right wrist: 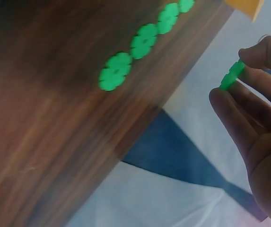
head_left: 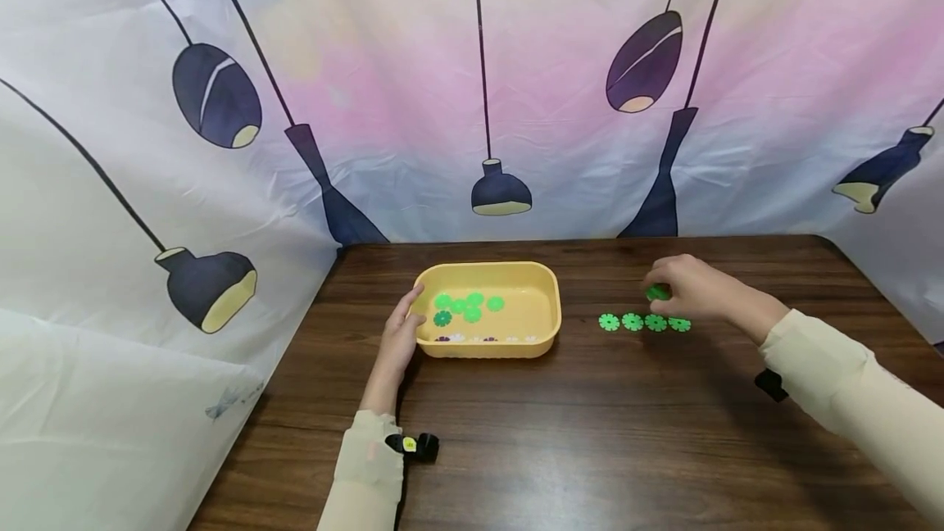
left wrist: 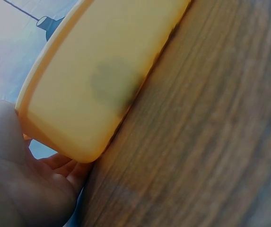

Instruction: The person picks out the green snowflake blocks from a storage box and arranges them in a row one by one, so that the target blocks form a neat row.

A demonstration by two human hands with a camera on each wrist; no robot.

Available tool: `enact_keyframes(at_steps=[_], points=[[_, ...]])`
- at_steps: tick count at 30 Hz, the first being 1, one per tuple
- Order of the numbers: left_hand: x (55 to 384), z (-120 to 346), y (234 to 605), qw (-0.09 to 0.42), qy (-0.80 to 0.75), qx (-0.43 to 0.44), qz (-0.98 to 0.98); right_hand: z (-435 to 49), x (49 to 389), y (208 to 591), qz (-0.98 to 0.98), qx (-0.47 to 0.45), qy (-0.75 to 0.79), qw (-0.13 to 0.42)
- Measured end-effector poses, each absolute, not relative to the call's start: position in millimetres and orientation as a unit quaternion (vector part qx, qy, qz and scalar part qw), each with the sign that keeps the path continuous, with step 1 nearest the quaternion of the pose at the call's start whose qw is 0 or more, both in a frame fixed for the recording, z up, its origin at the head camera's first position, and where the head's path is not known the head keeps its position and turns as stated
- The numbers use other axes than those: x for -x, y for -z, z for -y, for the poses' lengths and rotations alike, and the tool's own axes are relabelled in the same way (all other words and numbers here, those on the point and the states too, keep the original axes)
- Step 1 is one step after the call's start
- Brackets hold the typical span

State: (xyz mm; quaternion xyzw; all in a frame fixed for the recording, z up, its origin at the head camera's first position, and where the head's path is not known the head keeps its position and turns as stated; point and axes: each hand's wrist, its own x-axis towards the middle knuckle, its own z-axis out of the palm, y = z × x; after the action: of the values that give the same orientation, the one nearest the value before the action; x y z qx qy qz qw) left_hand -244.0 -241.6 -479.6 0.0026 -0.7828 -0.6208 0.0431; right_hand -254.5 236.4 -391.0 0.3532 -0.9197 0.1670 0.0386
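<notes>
A yellow plastic bin stands on the table with several green notched discs inside. My left hand grips its left end; in the left wrist view, the thumb is at the rim and the fingers are against the outer wall. Above the table at the right, my right hand pinches a green flower-shaped disc between thumb and fingertips. Just below that hand, a row of similar green discs lies flat on the wood, side by side.
White and purple pieces lie along the bin's near inner wall, partly hidden by it. The dark wooden table ends at a hanging cloth printed with lamps. Black straps circle both sleeved wrists.
</notes>
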Motion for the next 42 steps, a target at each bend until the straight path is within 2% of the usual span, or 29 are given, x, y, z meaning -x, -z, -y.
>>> enact_keyframes(at_steps=[18,32,42], points=[[245.4,241.7,477.8,0.042,0.624,0.002,0.780,-277.6,245.2,412.4,0.932,-0.316,-0.172,0.042],[245.0,240.8,478.6,0.037,0.625,-0.004,0.779,-302.9,246.6,440.2,0.948,-0.266,-0.172,0.001],[245.1,241.6,478.6,0.042,0.624,-0.003,0.780,-305.5,250.3,452.2,0.953,-0.255,-0.162,0.007]])
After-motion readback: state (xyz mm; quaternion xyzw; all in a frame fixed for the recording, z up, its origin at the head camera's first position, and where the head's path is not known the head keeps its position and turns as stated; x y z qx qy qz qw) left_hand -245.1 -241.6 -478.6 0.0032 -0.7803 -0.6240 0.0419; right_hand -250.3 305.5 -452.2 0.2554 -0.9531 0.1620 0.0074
